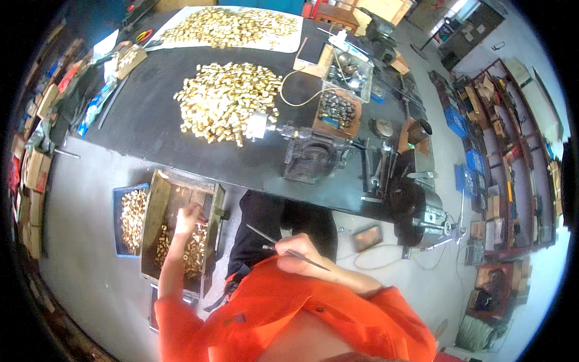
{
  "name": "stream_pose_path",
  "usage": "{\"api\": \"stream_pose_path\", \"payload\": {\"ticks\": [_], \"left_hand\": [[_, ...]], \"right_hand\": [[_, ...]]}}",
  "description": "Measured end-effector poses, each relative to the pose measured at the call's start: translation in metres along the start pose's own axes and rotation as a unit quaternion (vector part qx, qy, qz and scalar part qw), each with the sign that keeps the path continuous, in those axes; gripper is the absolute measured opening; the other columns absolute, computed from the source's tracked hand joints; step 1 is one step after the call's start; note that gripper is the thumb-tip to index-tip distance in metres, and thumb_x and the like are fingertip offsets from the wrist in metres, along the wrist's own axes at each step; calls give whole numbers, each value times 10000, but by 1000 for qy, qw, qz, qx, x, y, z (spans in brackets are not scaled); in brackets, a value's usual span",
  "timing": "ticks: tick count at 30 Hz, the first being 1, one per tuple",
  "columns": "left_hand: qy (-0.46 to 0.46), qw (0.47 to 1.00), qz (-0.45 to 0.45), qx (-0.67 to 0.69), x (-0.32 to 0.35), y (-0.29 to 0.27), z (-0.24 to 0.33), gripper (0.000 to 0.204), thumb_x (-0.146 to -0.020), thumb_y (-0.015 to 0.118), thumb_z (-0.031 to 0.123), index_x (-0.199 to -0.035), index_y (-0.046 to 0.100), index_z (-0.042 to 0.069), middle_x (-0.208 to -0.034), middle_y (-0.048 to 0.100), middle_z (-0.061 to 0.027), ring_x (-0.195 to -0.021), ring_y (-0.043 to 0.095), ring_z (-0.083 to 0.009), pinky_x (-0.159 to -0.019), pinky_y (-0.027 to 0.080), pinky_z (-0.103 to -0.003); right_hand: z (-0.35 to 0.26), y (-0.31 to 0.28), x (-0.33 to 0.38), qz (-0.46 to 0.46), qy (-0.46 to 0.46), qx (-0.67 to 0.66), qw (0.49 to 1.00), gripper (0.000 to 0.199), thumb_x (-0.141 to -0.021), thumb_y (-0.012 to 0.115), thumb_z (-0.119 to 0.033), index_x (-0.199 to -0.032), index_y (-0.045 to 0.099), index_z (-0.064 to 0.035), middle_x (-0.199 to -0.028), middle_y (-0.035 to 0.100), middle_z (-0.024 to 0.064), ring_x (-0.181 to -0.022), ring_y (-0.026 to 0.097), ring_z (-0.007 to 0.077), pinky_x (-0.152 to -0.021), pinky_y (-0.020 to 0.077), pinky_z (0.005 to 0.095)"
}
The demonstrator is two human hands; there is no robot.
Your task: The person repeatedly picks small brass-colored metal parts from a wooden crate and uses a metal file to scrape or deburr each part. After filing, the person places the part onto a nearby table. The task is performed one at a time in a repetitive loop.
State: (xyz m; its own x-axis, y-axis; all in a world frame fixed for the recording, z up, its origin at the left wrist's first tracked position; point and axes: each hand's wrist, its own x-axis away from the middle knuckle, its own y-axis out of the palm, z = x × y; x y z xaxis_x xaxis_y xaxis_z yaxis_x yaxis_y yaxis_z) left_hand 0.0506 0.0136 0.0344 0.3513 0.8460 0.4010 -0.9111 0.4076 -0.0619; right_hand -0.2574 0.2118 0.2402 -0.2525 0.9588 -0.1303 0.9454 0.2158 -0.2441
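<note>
My left hand (191, 215) reaches into a wooden box (152, 202) at the lower left, above loose brass fittings (194, 253). Its fingers are drawn together; whatever they may hold is too small to tell. Close to my body, my right hand (297, 248) is closed round a thin, dark, pointed rod-like tool (260, 234), which slants across the palm and sticks out at both ends. A blue bin (116, 223) of similar brass fittings stands left of the box. On the dark bench, a large heap of brass fittings (226, 99) lies behind the box.
A dark metal fixture (312, 158) sits near the bench's front edge, with wrenches (380, 169) to its right. A cardboard box of dark parts (338, 110) lies behind it. More brass parts cover a white sheet (292, 27) at the back. Shelves (512, 139) line the right wall.
</note>
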Motion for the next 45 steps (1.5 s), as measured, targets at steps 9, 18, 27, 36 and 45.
{"api": "stream_pose_path", "payload": {"ticks": [9,18,27,36,45], "left_hand": [[58,939,11,338,88,29,96,240,-820,637,73,-1051,582,33,-866,622,-86,-800,641,-212,-731,549,-374],[208,968,-111,-85,124,110,141,168,-757,682,-43,-902,611,2,-843,594,-14,-768,554,-61,-647,459,-202],[324,910,-53,-253,136,145,161,177,-676,672,-37,-845,649,13,-683,536,-52,-539,537,-126,-475,428,-255],[319,915,-110,-220,128,148,164,183,-675,668,-29,-851,651,18,-703,542,-69,-582,560,-163,-502,444,-279],[254,939,-192,-133,116,135,176,268,-783,721,85,-1020,632,-5,-742,607,-54,-636,575,-101,-577,482,-267]], "right_hand": [[5,2,-8,-29,-23,-14,999,362,-779,616,-231,-608,352,-51,-563,300,45,-506,321,128,-464,275,298],[1,2,-10,-3,4,25,1000,380,-711,653,-244,-579,361,-39,-535,347,75,-458,369,207,-446,271,338],[1,6,-13,31,4,128,991,250,-646,630,-104,-613,395,-25,-546,396,122,-473,418,298,-452,329,362],[12,5,-11,35,2,102,994,266,-651,641,-108,-610,392,-26,-552,393,125,-472,422,297,-458,333,360],[18,1,-14,58,3,64,996,289,-678,620,-141,-594,368,-26,-535,345,96,-459,383,231,-454,300,334]]}}
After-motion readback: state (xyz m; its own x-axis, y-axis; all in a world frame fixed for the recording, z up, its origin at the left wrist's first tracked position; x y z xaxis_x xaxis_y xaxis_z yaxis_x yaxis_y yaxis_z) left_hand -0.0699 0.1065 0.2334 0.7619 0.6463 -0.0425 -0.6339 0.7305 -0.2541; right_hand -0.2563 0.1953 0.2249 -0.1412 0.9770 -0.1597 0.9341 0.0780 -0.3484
